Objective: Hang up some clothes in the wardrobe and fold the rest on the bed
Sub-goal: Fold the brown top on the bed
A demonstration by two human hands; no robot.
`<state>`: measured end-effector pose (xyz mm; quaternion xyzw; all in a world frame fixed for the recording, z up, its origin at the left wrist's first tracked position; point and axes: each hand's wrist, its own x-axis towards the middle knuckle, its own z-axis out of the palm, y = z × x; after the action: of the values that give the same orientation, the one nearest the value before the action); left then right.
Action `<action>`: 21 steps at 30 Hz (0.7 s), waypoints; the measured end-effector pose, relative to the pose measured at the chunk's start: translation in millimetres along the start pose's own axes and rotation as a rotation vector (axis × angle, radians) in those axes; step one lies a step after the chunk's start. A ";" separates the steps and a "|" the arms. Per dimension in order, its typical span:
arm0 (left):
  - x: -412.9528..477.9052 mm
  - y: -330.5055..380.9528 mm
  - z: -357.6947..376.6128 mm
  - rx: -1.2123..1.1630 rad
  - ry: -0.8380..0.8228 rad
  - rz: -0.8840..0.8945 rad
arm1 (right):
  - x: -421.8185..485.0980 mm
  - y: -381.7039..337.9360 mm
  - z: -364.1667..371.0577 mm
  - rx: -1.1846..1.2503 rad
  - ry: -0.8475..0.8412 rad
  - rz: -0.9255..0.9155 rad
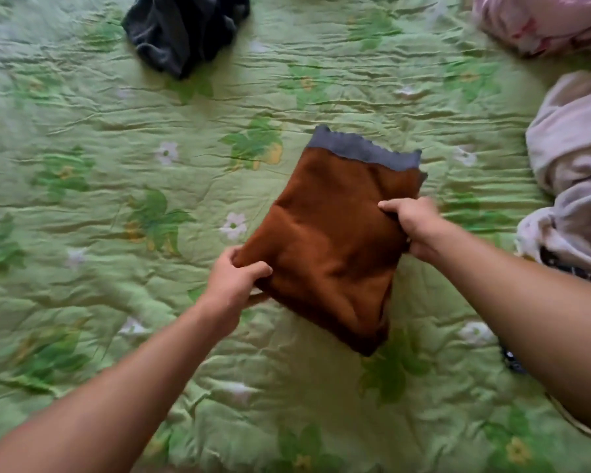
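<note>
Both hands hold 1 piece of clothing between them. My left hand (236, 278) grips the left edge of the brown garment (331, 240), with the thumb on top and the other fingers curled under the cloth; my right hand (413, 227) pinches the opposite edge, with the fingertips pressed on the upper side.

I judge that the 2 grips on opposite edges are there to keep the layers together, so that the fold does not open while the piece is set down or turned; the garment looks already folded into a compact shape, with several layers at the edges.

The garment lies exactly between the 2 hands and touches both; its grey band (362, 151) is at the end far from the hands, and its pointed corner is on the near side, between the forearms. Whether the whole piece rests on the green bed cover (116, 138) or is partly lifted, I cannot tell.

Well beyond the left hand lies a dark garment (185, 29), crumpled and not folded; to the outside of the right hand, well apart, lies a pale garment (574, 158), also loose; beyond it there is a pink bundle (543, 22). I judge that these pieces wait for folding or hanging.
</note>
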<state>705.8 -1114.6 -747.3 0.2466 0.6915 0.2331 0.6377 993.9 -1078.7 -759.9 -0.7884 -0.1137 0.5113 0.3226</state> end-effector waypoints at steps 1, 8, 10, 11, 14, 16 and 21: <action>5.0 19.3 -15.4 -0.019 0.066 0.083 | -17.2 10.4 8.1 0.051 -0.014 0.037; 84.2 98.6 -80.5 0.571 0.212 0.443 | -77.3 62.5 69.2 -0.555 -0.316 0.116; 84.1 71.0 -74.6 0.955 0.137 0.418 | -82.1 55.9 76.4 -1.111 -0.369 -0.145; 80.8 56.0 -68.9 1.074 0.127 0.460 | -86.5 49.3 79.9 -1.282 -0.369 -0.254; 74.1 24.7 -55.4 1.225 0.146 0.600 | -87.5 24.4 92.1 -1.351 -0.158 -0.695; 75.9 11.2 -52.7 1.256 0.202 0.611 | -73.4 9.2 101.0 -1.230 -0.045 -1.001; 86.3 -12.4 -55.5 1.270 0.245 0.674 | 9.1 19.0 117.2 -1.549 0.005 -0.915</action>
<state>644.3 -1069.4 -817.1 0.7407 0.6463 -0.0032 0.1833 892.0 -1042.6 -809.9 -0.6636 -0.7288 0.1110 -0.1269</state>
